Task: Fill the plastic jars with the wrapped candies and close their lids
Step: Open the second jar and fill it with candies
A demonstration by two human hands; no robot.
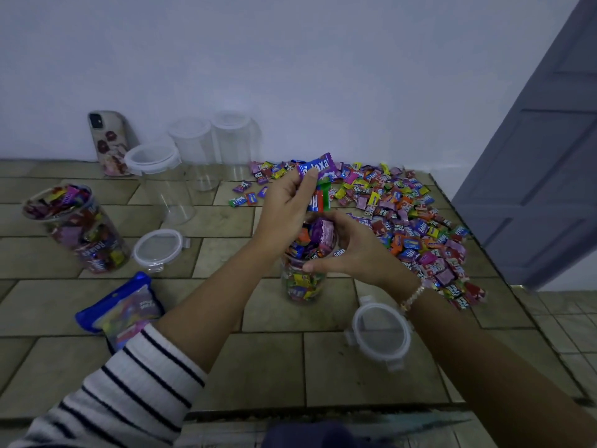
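A clear plastic jar (302,284) stands at the middle of the tiled counter, heaped to the rim with wrapped candies. My left hand (284,208) hovers just above its mouth, pinching a few wrapped candies (318,182), purple and blue, red, green. My right hand (352,245) curls around the jar's rim on its right side. A big pile of loose candies (410,221) spreads to the right. A loose lid (381,334) lies near my right wrist.
A second full, lidless jar (77,227) stands at the left with another lid (158,248) beside it. Three empty lidded jars (168,185) and a phone (108,142) are by the wall. A blue candy bag (121,310) lies front left. The counter ends at the right.
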